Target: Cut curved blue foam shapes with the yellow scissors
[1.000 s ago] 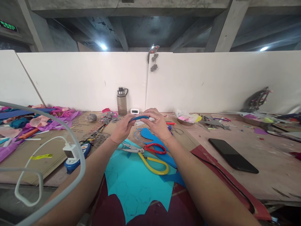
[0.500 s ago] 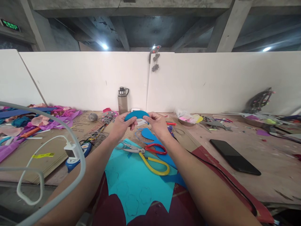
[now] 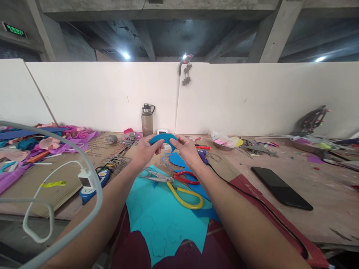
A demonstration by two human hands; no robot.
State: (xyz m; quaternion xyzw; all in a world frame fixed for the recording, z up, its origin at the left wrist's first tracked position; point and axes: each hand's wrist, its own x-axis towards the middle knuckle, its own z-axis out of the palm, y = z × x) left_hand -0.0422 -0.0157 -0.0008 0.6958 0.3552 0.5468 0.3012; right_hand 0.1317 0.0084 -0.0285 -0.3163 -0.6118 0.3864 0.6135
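Note:
A curved blue cutout (image 3: 162, 138), of felt or foam sheet as far as I can tell, is held up above the table between both hands. My left hand (image 3: 147, 149) pinches its left end, and my right hand (image 3: 185, 147) pinches the right end. Below them lies a turquoise sheet (image 3: 168, 220) with flower outlines drawn on it. Resting on that sheet are scissors with red and yellow handles (image 3: 185, 200). Larger blue sheet pieces (image 3: 178, 160) lie partly under the scissors and my right forearm.
A black phone (image 3: 280, 188) lies at right. Behind my hands stands a water bottle (image 3: 147, 123) before a white panel (image 3: 112, 93). Coloured scraps (image 3: 36, 144) heap at far left. A blue tape measure (image 3: 94, 188) and a white cable (image 3: 97, 186) are near my left arm.
The blue cutout has tilted a little in my fingers, showing more of its curved inner edge. Both hands keep their grip; the whole view has shifted slightly.

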